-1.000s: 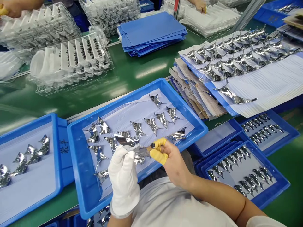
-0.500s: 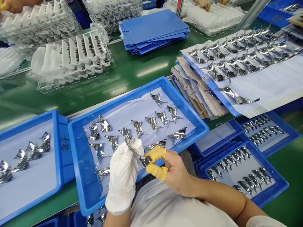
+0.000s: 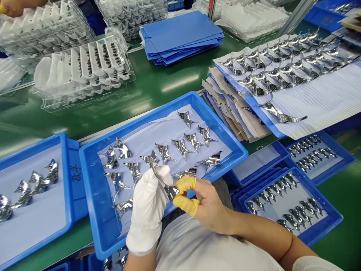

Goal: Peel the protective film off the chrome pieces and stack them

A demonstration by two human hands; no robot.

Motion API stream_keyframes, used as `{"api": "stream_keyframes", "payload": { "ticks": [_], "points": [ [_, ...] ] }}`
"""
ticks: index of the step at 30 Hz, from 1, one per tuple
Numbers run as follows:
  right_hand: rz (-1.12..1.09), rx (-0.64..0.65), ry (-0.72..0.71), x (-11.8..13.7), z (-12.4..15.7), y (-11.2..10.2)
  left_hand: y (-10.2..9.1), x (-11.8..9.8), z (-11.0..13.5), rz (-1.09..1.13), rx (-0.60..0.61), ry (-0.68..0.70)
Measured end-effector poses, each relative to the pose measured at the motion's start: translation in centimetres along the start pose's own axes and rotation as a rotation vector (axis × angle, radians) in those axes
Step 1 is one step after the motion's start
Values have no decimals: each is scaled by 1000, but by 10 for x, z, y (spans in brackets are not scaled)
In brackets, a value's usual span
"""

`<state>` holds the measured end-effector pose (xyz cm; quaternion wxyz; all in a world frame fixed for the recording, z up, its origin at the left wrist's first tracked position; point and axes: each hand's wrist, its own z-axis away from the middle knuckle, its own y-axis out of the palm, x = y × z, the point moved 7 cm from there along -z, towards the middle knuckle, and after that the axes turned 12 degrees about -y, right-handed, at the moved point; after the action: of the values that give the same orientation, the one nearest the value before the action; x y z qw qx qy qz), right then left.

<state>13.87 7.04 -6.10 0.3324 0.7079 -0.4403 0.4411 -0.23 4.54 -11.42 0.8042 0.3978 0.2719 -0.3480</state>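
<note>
My left hand [image 3: 148, 210], in a white fabric glove, pinches a curved, mirror-polished metal piece [image 3: 160, 173] above the blue tray [image 3: 222, 128]. My right hand [image 3: 204, 201] wears yellow finger cots on its thumb and forefinger, and these pinch the lower end of the same piece. Several similar pointed metal pieces [image 3: 182, 147] lie in rows on a pale paper liner [image 3: 169, 126] in the tray. Some of the tray's lower part is hidden behind my hands.
Another blue tray [image 3: 67, 177] with metal pieces is on the left. Blue sheets [image 3: 180, 35], clear plastic trays [image 3: 84, 64] and paper-lined rows of metal pieces [image 3: 282, 67] stand beyond on the green bench. A co-worker's hand [image 3: 19, 5] shows at the top left.
The metal piece has turned from lying nearly flat across my fingers to a steeper tilt, its tip pointing up. My hands have drawn slightly closer together.
</note>
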Motion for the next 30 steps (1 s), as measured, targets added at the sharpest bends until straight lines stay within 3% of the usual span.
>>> {"api": "stream_keyframes", "payload": {
  "ticks": [6, 9, 14, 20, 27, 30],
  "points": [
    [39, -59, 30, -6, -1, -11, 0, -3, 0, -32, -71, 33],
    [67, 1, -14, -8, -5, -14, 2, -4, 2, -180, -61, 74],
    [169, 135, -137, -5, -11, -19, 2, -10, 8, -379, -16, 231],
    [249, 196, -391, 14, -12, -14, 5, -17, 12, -611, 39, 296],
    [371, 283, -445, 17, -5, -7, -4, -23, 4, -418, -11, 216],
    [270, 258, -335, 14, -7, -9, 2, -28, 2, -294, -5, 212]
  ]
}}
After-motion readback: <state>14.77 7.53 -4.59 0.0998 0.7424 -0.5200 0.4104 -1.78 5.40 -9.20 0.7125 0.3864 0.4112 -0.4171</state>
